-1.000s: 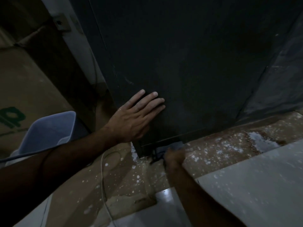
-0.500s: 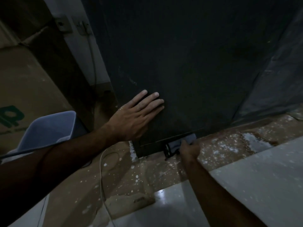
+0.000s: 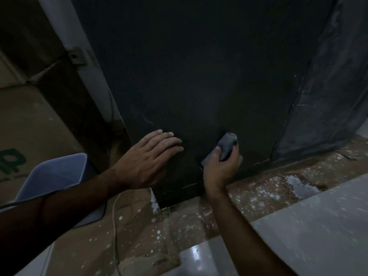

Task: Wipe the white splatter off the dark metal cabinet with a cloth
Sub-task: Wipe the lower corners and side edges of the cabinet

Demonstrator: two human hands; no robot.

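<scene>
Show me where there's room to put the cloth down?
The pale grey floor slab at lower right is bare. The brown speckled floor between the thin white cord and right arm also has room. It's crowded left, by the blue plastic bin.

Two hands [image 3: 147, 156], one cloth [image 3: 226, 145], one cabinet [image 3: 199, 76].

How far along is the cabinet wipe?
Done: most of the cabinet front looks free of splatter, though the light is dim. In hand: right hand presses the cloth low on it; left hand braces flat. Left: faint marks near the left edge.
</scene>
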